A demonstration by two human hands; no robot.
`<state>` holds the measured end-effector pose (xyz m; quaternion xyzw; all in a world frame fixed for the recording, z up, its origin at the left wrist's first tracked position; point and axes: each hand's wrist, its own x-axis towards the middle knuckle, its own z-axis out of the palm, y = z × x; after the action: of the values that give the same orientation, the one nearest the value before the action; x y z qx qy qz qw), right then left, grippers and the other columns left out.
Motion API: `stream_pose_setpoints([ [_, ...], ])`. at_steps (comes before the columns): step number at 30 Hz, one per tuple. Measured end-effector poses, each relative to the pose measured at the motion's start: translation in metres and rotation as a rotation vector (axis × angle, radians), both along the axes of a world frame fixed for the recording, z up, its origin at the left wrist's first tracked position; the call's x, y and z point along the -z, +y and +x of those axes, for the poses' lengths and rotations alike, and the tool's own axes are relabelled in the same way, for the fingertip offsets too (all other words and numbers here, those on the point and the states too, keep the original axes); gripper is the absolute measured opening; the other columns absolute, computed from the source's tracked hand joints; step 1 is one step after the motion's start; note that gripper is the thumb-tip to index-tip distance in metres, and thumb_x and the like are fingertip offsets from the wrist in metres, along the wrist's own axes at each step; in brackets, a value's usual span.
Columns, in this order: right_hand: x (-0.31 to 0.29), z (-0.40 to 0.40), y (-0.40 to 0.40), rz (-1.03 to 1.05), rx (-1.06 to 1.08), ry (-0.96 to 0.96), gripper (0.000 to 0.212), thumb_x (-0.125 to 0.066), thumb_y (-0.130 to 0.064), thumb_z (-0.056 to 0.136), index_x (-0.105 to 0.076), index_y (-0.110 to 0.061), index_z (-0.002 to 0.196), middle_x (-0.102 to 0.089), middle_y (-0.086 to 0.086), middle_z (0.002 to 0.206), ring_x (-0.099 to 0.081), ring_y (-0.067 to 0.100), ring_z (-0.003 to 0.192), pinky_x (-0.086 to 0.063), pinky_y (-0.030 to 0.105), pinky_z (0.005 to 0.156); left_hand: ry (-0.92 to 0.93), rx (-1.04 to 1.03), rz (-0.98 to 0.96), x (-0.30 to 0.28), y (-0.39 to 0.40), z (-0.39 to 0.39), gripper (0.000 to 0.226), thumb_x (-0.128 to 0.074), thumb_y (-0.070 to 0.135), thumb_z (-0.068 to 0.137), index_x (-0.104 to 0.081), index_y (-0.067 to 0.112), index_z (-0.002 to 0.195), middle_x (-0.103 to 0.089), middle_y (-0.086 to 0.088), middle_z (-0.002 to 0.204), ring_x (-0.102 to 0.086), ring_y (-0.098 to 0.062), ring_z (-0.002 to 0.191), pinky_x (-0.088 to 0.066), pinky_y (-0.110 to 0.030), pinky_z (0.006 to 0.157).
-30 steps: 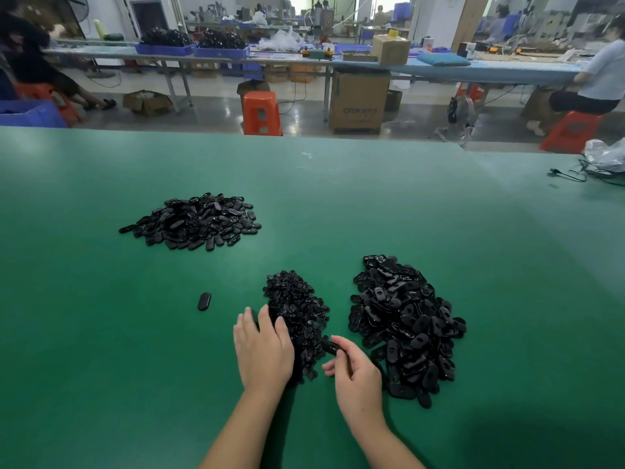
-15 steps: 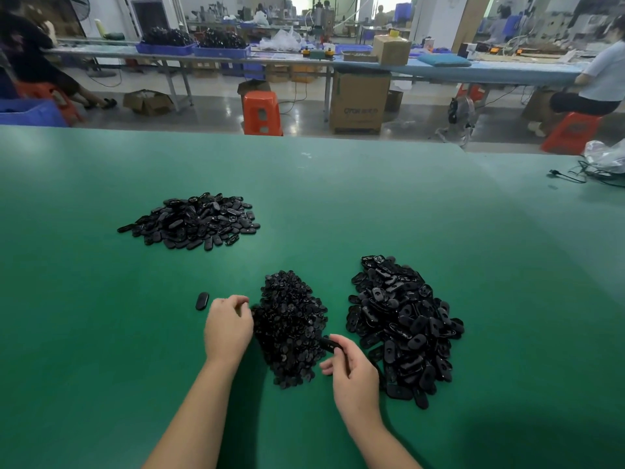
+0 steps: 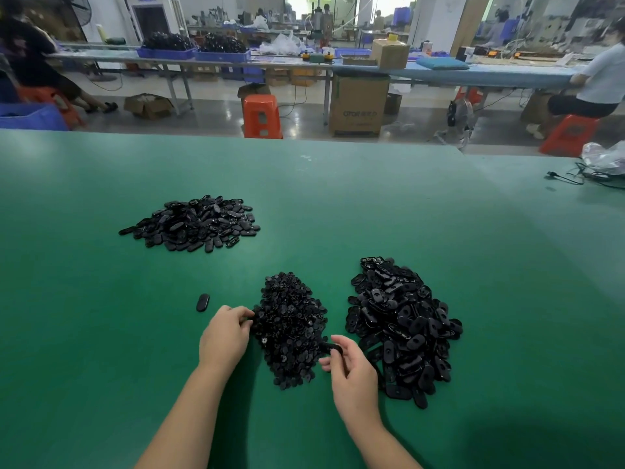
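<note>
head: piece (image 3: 329,347) seemingly inside right grip (image 3: 353,374)

A black oval piece (image 3: 329,347) is pinched by the right hand (image 3: 351,370), just beside the middle pile (image 3: 291,330) of tiny black bits. The left edge of that pile is touched by the curled fingers of the left hand (image 3: 225,336); whether a bit is pinched cannot be seen. A bigger pile (image 3: 402,326) is seen at the right, a far pile (image 3: 194,223) at the left. A lone oval piece (image 3: 202,302) is laid on the green table (image 3: 372,214).
</note>
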<state>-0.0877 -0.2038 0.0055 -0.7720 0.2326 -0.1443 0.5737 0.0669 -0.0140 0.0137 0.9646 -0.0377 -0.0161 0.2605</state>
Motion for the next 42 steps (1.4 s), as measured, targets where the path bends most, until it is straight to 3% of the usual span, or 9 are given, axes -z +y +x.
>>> stream_pose_setpoints([
  [3, 0.000, 0.000, 0.000, -0.006, -0.011, -0.002, 0.029, -0.054, -0.012, 0.103, -0.060, -0.038, 0.114, -0.076, -0.012, 0.087, -0.069, -0.006, 0.088, -0.051, 0.007, 0.077, -0.024, -0.010, -0.015, -0.001, 0.000, -0.003, 0.012, -0.062, 0.025, 0.098, -0.072, 0.028, 0.103, -0.058, 0.009, 0.097, -0.059, -0.010, 0.077, -0.053, -0.032, 0.068],
  [7, 0.001, 0.000, -0.001, 0.028, 0.006, -0.018, 0.023, -0.050, -0.009, 0.104, -0.061, -0.029, 0.106, -0.076, -0.009, 0.094, -0.072, -0.003, 0.089, -0.058, 0.021, 0.085, -0.040, -0.002, -0.042, -0.001, 0.001, -0.003, 0.010, -0.066, 0.024, 0.096, -0.073, 0.021, 0.103, -0.063, 0.006, 0.098, -0.057, -0.010, 0.080, -0.050, -0.032, 0.075],
  [13, -0.001, 0.002, -0.001, 0.060, 0.018, -0.037, 0.015, -0.047, -0.011, 0.105, -0.054, -0.024, 0.103, -0.073, -0.004, 0.096, -0.074, 0.008, 0.081, -0.060, 0.026, 0.076, -0.104, -0.006, -0.098, 0.006, 0.008, -0.004, 0.024, -0.064, 0.019, 0.098, -0.071, 0.009, 0.119, -0.066, -0.005, 0.110, -0.062, -0.021, 0.099, -0.047, -0.032, 0.090],
  [19, 0.000, 0.001, -0.001, 0.050, 0.006, -0.018, 0.019, -0.046, -0.012, 0.106, -0.057, -0.026, 0.112, -0.071, -0.003, 0.093, -0.071, 0.012, 0.075, -0.059, 0.027, 0.070, -0.145, -0.044, -0.125, 0.014, 0.008, -0.012, 0.021, -0.066, 0.011, 0.096, -0.074, 0.002, 0.114, -0.061, -0.007, 0.113, -0.053, -0.014, 0.093, -0.044, -0.027, 0.091],
  [27, 0.003, 0.001, -0.002, 0.069, 0.000, 0.019, 0.027, -0.047, -0.015, 0.106, -0.061, -0.020, 0.128, -0.071, -0.003, 0.091, -0.069, 0.014, 0.072, -0.060, 0.030, 0.071, -0.128, -0.079, -0.193, 0.003, 0.003, -0.019, 0.005, -0.065, 0.012, 0.094, -0.067, 0.015, 0.090, -0.064, -0.001, 0.098, -0.055, -0.007, 0.071, -0.042, -0.024, 0.065],
  [29, 0.001, 0.001, -0.004, 0.089, -0.005, 0.022, 0.030, -0.047, -0.014, 0.106, -0.060, -0.022, 0.133, -0.071, -0.002, 0.091, -0.070, 0.014, 0.073, -0.060, 0.029, 0.072, -0.108, -0.079, -0.297, 0.000, -0.002, -0.024, 0.012, -0.065, 0.014, 0.092, -0.063, 0.022, 0.084, -0.066, 0.005, 0.082, -0.055, -0.004, 0.061, -0.041, -0.016, 0.054],
  [33, -0.002, 0.001, -0.006, 0.154, -0.019, 0.026, 0.036, -0.047, -0.010, 0.106, -0.056, -0.025, 0.137, -0.072, 0.000, 0.090, -0.070, 0.015, 0.073, -0.059, 0.026, 0.071, 0.065, -0.021, -0.597, -0.005, -0.022, -0.037, 0.016, -0.070, 0.013, 0.088, -0.070, 0.027, 0.081, -0.070, 0.006, 0.073, -0.061, -0.008, 0.065, -0.047, -0.023, 0.062],
  [38, -0.005, 0.001, -0.006, 0.208, -0.017, 0.006, 0.032, -0.047, -0.006, 0.105, -0.059, -0.029, 0.124, -0.071, 0.003, 0.090, -0.069, 0.015, 0.068, -0.058, 0.026, 0.066, 0.223, 0.094, -0.835, -0.010, -0.049, -0.052, 0.021, -0.070, 0.008, 0.092, -0.077, 0.028, 0.091, -0.064, -0.005, 0.060, -0.046, -0.013, 0.048, -0.039, -0.023, 0.046],
  [42, -0.004, -0.001, -0.005, 0.225, 0.006, -0.031, 0.017, -0.050, -0.005, 0.103, -0.062, -0.018, 0.102, -0.072, 0.005, 0.085, -0.067, 0.018, 0.062, -0.058, 0.036, 0.061, 0.345, 0.092, -0.968, -0.012, -0.066, -0.062, 0.022, -0.066, 0.004, 0.094, -0.079, 0.022, 0.094, -0.076, -0.013, 0.083, -0.047, -0.013, 0.044, -0.040, -0.024, 0.043],
])
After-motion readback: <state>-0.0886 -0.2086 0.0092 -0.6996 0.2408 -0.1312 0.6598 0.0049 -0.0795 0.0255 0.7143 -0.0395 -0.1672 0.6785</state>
